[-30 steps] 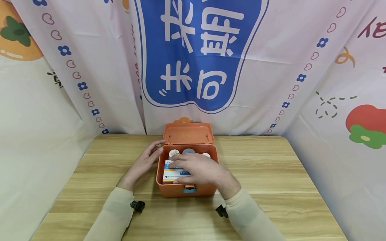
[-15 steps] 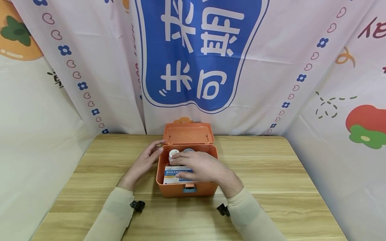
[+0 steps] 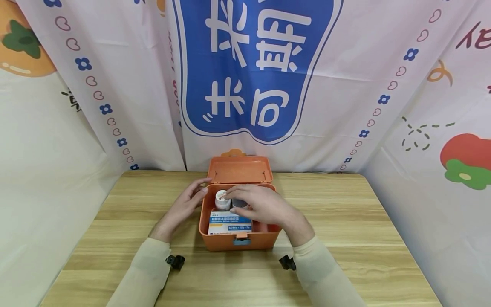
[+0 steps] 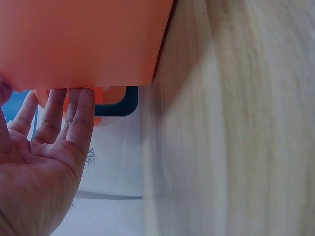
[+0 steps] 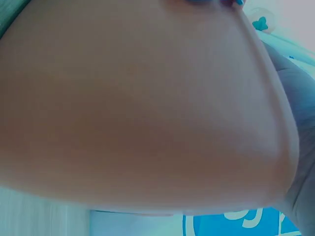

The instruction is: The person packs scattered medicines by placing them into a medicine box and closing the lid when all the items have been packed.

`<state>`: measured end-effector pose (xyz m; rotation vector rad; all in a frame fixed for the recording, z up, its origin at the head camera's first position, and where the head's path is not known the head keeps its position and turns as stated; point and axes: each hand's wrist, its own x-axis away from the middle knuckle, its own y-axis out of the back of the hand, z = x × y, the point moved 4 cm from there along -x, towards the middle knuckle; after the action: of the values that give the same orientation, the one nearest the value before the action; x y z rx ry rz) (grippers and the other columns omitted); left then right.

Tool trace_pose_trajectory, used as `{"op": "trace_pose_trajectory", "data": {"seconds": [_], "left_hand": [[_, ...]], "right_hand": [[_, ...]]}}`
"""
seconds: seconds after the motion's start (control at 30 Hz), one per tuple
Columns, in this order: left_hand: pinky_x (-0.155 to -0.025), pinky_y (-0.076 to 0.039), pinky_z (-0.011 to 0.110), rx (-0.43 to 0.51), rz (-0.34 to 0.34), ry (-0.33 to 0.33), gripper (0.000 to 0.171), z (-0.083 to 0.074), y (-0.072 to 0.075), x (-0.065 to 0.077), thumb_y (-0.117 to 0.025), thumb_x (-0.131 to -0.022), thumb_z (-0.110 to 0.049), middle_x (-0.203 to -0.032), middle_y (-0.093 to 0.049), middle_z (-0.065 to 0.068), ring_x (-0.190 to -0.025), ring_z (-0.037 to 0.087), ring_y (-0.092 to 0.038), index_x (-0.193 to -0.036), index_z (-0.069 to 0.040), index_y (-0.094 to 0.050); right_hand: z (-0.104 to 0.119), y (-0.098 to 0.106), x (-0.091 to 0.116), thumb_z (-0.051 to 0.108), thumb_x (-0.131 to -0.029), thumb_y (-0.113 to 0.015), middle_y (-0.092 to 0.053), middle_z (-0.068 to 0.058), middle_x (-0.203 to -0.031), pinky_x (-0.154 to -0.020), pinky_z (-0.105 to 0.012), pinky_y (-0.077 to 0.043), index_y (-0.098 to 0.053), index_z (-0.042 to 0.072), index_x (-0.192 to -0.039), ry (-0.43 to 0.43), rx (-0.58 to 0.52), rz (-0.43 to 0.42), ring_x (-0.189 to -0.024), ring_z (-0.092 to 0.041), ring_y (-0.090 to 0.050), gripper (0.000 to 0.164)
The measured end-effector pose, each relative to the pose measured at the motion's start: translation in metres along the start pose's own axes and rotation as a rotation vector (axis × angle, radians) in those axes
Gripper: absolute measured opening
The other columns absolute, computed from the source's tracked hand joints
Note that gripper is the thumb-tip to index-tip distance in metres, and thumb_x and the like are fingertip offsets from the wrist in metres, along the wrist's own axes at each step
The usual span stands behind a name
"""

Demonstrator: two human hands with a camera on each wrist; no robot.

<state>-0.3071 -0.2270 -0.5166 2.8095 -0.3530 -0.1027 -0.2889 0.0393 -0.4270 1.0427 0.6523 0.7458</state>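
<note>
An orange storage box (image 3: 239,243) stands with its lid (image 3: 239,169) raised at the back. My left hand (image 3: 185,207) touches its left rear corner with extended fingers; in the left wrist view those fingertips meet the orange wall (image 4: 83,44). Over the box's back right, my right hand (image 3: 264,204) reaches in with fingers extended across the bottles. Below those fingers are a white-capped bottle (image 3: 222,202) and a grey-topped container (image 3: 239,204), the latter partly hidden. A white and blue medicine carton (image 3: 230,223) lies at the front left inside. In the right wrist view, the box wall (image 5: 147,108) blocks the right fingers.
The box has a blue latch (image 3: 241,241) in front. A wooden table (image 3: 330,226) supports it, and a printed curtain (image 3: 326,149) hangs right behind the table's back edge. Each wrist carries a small black camera.
The medicine carton has gone from standing higher under the right hand to lying lower at the front of the box. My right hand has left it and shifted back and right; the left stays put.
</note>
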Motion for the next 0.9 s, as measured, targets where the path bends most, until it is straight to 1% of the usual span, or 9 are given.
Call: {"op": "trace_pose_trajectory", "data": {"seconds": [0.1,0.23,0.37,0.43,0.57,0.7,0.8,0.9], "left_hand": [[-0.127,-0.058,0.066,-0.007,-0.005,0.0,0.053,0.0,0.0,0.0,-0.05,-0.129,-0.029,-0.157,-0.06,0.029,-0.147,0.042,-0.062,-0.178,-0.011,-0.046],[-0.127,-0.058,0.063,-0.016,-0.014,0.0,0.052,-0.001,0.0,0.0,-0.051,-0.128,-0.03,-0.156,-0.061,0.027,-0.145,0.037,-0.062,-0.177,-0.012,-0.048],[-0.125,-0.06,0.058,-0.038,-0.023,-0.009,0.052,-0.002,0.0,-0.001,-0.052,-0.128,-0.03,-0.154,-0.062,0.026,-0.14,0.033,-0.062,-0.176,-0.012,-0.05],[-0.123,-0.061,0.055,-0.055,-0.027,-0.016,0.052,-0.003,0.001,-0.001,-0.053,-0.127,-0.03,-0.153,-0.063,0.026,-0.138,0.032,-0.063,-0.176,-0.012,-0.051],[-0.12,-0.061,0.049,-0.088,-0.035,-0.019,0.054,-0.002,0.002,-0.001,-0.054,-0.127,-0.032,-0.158,-0.062,0.027,-0.139,0.038,-0.067,-0.177,-0.011,-0.049],[-0.12,-0.061,0.05,-0.101,-0.038,-0.021,0.056,-0.002,0.003,-0.001,-0.054,-0.127,-0.032,-0.164,-0.059,0.028,-0.143,0.045,-0.069,-0.179,-0.011,-0.047],[-0.122,-0.062,0.055,-0.095,-0.041,-0.025,0.056,-0.003,0.003,-0.001,-0.054,-0.127,-0.031,-0.168,-0.056,0.029,-0.144,0.048,-0.069,-0.179,-0.01,-0.045],[-0.125,-0.059,0.062,-0.073,-0.039,-0.025,0.058,-0.004,0.004,-0.001,-0.053,-0.128,-0.031,-0.171,-0.053,0.03,-0.148,0.051,-0.067,-0.18,-0.01,-0.043]], "right_hand": [[-0.005,0.004,0.002,0.034,-0.118,-0.075,-0.075,0.0,-0.161,-0.131,-0.049,-0.057,-0.076,0.018,-0.156,-0.023,-0.011,-0.03,-0.153,-0.023,-0.069,0.042],[-0.015,0.007,0.004,0.034,-0.118,-0.074,-0.076,0.0,-0.159,-0.129,-0.051,-0.058,-0.076,0.017,-0.154,-0.069,-0.016,-0.062,-0.15,-0.024,-0.071,0.04],[-0.024,0.01,0.008,0.034,-0.118,-0.074,-0.078,-0.002,-0.156,-0.129,-0.051,-0.058,-0.076,0.016,-0.153,-0.104,-0.024,-0.105,-0.148,-0.025,-0.072,0.039],[-0.029,0.011,0.009,0.034,-0.118,-0.075,-0.079,-0.003,-0.153,-0.129,-0.051,-0.058,-0.077,0.015,-0.152,-0.114,-0.027,-0.136,-0.147,-0.026,-0.073,0.039],[-0.038,0.014,0.013,0.033,-0.117,-0.076,-0.08,-0.005,-0.151,-0.13,-0.054,-0.057,-0.077,0.014,-0.151,-0.149,-0.037,-0.191,-0.147,-0.028,-0.073,0.038],[-0.048,0.015,0.017,0.032,-0.117,-0.075,-0.078,-0.006,-0.154,-0.133,-0.056,-0.054,-0.076,0.014,-0.152,-0.214,-0.075,-0.221,-0.15,-0.03,-0.07,0.039],[-0.058,0.015,0.02,0.032,-0.117,-0.076,-0.076,-0.008,-0.157,-0.134,-0.058,-0.053,-0.075,0.013,-0.154,-0.263,-0.113,-0.245,-0.152,-0.032,-0.069,0.041],[-0.066,0.015,0.024,0.03,-0.117,-0.076,-0.075,-0.011,-0.16,-0.131,-0.061,-0.055,-0.073,0.01,-0.156,-0.291,-0.152,-0.272,-0.151,-0.036,-0.069,0.044]]}}
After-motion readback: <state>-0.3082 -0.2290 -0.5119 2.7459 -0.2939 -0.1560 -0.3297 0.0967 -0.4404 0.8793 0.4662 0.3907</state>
